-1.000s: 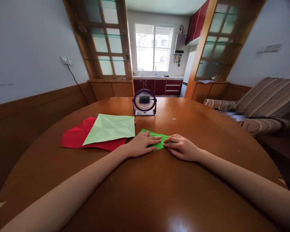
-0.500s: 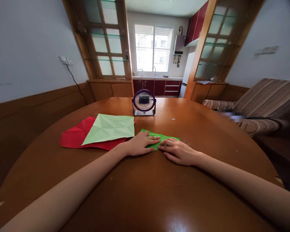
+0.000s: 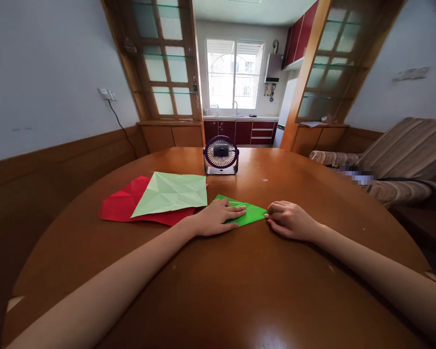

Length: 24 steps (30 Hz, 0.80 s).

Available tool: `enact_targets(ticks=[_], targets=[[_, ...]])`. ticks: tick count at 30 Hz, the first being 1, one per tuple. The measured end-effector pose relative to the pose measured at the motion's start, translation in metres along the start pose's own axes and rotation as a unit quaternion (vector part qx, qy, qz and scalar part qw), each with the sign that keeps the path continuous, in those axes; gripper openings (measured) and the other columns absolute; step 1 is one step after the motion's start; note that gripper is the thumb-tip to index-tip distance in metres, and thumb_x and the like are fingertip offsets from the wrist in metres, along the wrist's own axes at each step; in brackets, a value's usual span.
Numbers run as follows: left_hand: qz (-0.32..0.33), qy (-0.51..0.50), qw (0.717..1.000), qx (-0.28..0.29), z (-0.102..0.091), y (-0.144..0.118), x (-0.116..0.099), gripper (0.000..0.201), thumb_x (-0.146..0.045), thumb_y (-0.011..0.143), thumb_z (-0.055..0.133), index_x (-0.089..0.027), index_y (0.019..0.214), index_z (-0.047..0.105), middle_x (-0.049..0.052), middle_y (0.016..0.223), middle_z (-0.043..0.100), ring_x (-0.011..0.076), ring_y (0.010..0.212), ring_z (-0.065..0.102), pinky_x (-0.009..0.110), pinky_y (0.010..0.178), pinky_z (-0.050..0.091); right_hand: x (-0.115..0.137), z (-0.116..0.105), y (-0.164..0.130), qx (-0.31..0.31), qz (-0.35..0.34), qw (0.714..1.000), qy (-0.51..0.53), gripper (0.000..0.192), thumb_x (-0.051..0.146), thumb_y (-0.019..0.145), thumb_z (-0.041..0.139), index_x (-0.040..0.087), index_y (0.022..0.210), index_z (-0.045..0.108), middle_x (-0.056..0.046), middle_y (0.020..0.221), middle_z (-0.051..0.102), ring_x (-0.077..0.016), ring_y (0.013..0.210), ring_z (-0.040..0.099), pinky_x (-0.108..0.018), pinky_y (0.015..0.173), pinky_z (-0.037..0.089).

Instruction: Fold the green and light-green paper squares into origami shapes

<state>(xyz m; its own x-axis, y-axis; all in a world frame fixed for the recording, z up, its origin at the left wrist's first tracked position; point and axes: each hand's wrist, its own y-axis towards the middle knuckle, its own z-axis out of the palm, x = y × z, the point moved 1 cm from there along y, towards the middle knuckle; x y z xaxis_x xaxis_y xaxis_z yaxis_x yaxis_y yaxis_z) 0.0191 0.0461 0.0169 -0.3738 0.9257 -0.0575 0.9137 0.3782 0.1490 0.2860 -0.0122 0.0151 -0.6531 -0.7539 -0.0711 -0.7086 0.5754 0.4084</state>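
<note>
A folded sheet of bright green paper [image 3: 253, 213] lies on the table, narrowing to a point at its right end. My left hand [image 3: 218, 216] rests flat over its left part, fingers spread, and hides that side. At the pointed right tip, my right hand [image 3: 290, 220] has its thumb and fingertips closed together on the paper. Left of my left hand lies a creased pale green sheet [image 3: 174, 194], on top of red paper [image 3: 119, 206] that also shows fold lines.
A small purple desk fan [image 3: 221, 154] stands at the far side of the brown wooden table [image 3: 218, 291]. Little white scraps [image 3: 264, 180] lie to the right of it. A striped armchair [image 3: 396, 155] is beyond the table's right edge.
My right hand has slid right, from the middle of the green paper to its pointed tip, uncovering the right part. My left hand stays pressed on the paper. The view has shifted slightly.
</note>
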Motion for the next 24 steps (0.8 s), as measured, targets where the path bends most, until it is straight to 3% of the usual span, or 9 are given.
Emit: enact_targets(ticks=[8,12,18,24], targets=[[-0.031,-0.004,0.999,-0.010,0.000,0.001,-0.007,0.058,-0.056,0.095,0.040,-0.024,0.143,0.044,0.002,0.143,0.050,0.0260,0.102,0.048,0.041,0.096,0.032,-0.021,-0.004,-0.014,-0.007,0.035,0.999,0.005,0.033,0.026,0.094,0.044,0.016,0.073,0.068,-0.010,0.084,0.064,-0.0179,0.075,0.060,-0.032,0.072,0.048],[-0.033,0.011,0.999,-0.033,0.001,0.003,-0.010,0.060,-0.060,0.092,0.045,-0.025,0.139,0.049,0.003,0.140,0.054,0.0262,0.103,0.050,0.040,0.094,0.035,-0.026,-0.004,-0.017,-0.018,0.068,0.997,0.033,0.032,0.026,0.093,0.045,0.017,0.074,0.069,-0.010,0.088,0.065,-0.0183,0.077,0.061,-0.032,0.073,0.049],[-0.011,0.112,0.992,-0.064,0.003,0.011,-0.020,0.045,-0.043,0.095,0.047,-0.016,0.130,0.056,0.007,0.133,0.060,0.0254,0.099,0.057,0.038,0.085,0.042,-0.024,-0.003,-0.016,-0.033,0.078,0.995,0.047,0.034,0.029,0.095,0.043,0.016,0.076,0.068,-0.010,0.087,0.064,-0.0181,0.077,0.062,-0.031,0.071,0.050],[0.031,0.259,0.963,-0.071,0.015,0.019,-0.034,0.031,-0.016,0.093,0.045,-0.007,0.119,0.060,0.016,0.118,0.066,0.0250,0.087,0.065,0.035,0.066,0.046,-0.027,-0.002,-0.017,-0.043,0.085,0.994,0.050,0.035,0.029,0.096,0.042,0.017,0.077,0.068,-0.010,0.089,0.063,-0.0174,0.078,0.061,-0.031,0.072,0.051]])
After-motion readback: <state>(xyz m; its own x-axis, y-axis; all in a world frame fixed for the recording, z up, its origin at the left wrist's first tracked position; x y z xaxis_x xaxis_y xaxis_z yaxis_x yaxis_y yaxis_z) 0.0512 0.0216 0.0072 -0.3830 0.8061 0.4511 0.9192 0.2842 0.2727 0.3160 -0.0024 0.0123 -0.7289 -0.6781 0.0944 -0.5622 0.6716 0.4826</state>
